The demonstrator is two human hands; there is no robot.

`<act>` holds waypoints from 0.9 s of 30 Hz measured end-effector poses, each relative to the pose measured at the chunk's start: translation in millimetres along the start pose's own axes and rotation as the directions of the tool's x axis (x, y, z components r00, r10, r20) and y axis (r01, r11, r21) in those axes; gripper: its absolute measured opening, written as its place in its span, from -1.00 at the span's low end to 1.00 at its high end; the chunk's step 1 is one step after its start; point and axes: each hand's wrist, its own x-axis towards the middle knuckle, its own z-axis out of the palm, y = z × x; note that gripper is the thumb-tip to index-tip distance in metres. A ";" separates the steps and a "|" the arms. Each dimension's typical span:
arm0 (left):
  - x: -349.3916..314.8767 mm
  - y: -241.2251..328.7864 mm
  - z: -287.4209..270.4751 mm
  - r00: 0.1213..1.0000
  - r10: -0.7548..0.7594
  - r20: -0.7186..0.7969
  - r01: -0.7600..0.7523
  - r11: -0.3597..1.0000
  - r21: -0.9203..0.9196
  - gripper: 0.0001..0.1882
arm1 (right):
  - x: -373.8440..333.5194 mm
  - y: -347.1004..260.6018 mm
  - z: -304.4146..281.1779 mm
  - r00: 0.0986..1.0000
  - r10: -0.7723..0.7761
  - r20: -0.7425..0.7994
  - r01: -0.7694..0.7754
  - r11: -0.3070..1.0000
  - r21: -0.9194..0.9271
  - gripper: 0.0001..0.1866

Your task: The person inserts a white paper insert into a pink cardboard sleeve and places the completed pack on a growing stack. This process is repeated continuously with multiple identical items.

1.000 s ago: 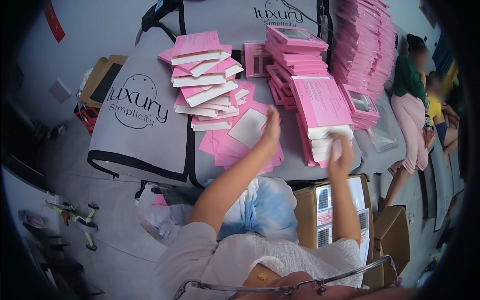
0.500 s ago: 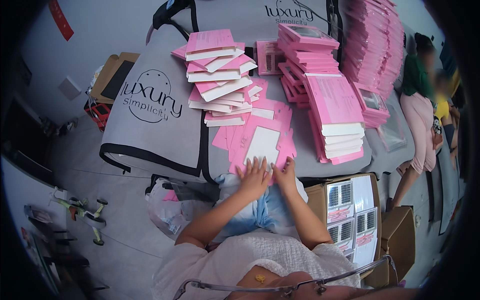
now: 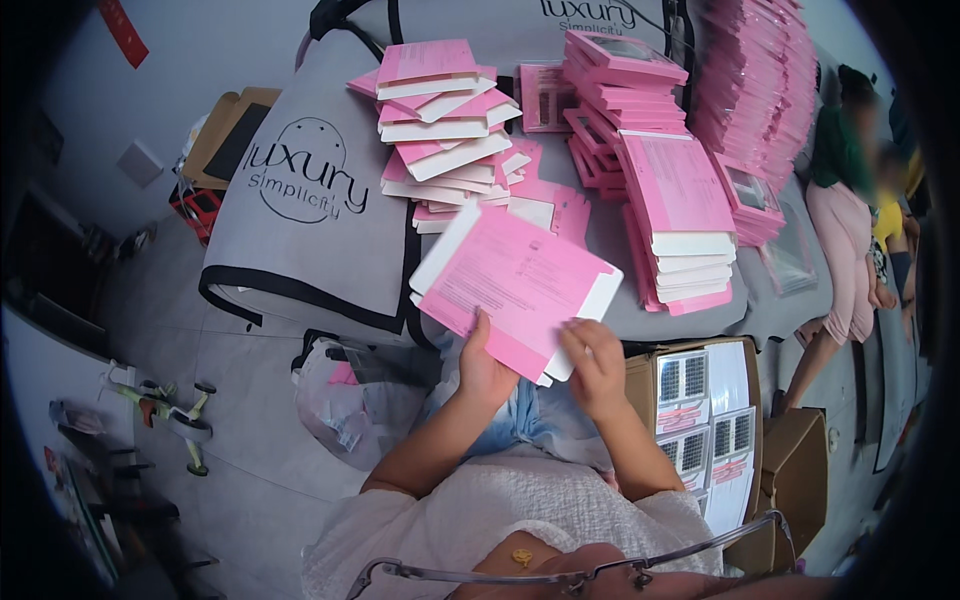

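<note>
A flat pink carton (image 3: 515, 285) with white end flaps is tilted up above my lap, its printed side toward me. My left hand (image 3: 485, 368) grips its near edge, thumb on top and the other fingers hidden beneath. At the right end, my right hand (image 3: 594, 368) has curled fingers on the white flap (image 3: 592, 305). Behind the carton lie loose pink card blanks (image 3: 565, 212) on the grey padded surface. A criss-crossed pile of pink cartons (image 3: 430, 62) stands to the left of them.
Right of centre rises a taller stack of pink cartons (image 3: 680, 185), with plastic-wrapped pink packs (image 3: 755, 90) behind. By my right arm, a cardboard box (image 3: 640, 395) holds several window-fronted packs. A clear bag (image 3: 345, 420) sits left of my lap. Two people (image 3: 840, 200) are at far right.
Both hands were down on a pink blank with a white panel. Now a pink carton is raised off the surface in my hands, printed side showing.
</note>
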 end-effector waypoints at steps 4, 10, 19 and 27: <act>5.6 -13.9 -44.6 0.973 -0.162 -0.163 0.151 0.986 -0.078 -0.45 | -38.9 17.6 7.3 0.991 0.021 0.128 -0.004 0.992 -0.127 -0.53; 4.0 -38.9 -65.4 0.973 -0.149 -0.177 0.144 0.989 -0.042 -0.37 | -69.1 7.0 37.9 0.991 0.057 0.117 -0.062 0.997 0.037 -0.39; 3.9 -35.2 -53.1 0.975 -0.163 -0.153 0.183 0.975 0.123 -0.35 | -59.7 -21.0 65.0 0.884 0.450 0.123 -0.465 0.875 0.137 -0.19; -3.8 -27.6 -50.8 0.995 0.045 0.085 -0.065 0.964 0.257 -0.59 | -50.6 -28.3 76.7 0.582 0.747 0.322 -0.670 0.215 0.711 -0.20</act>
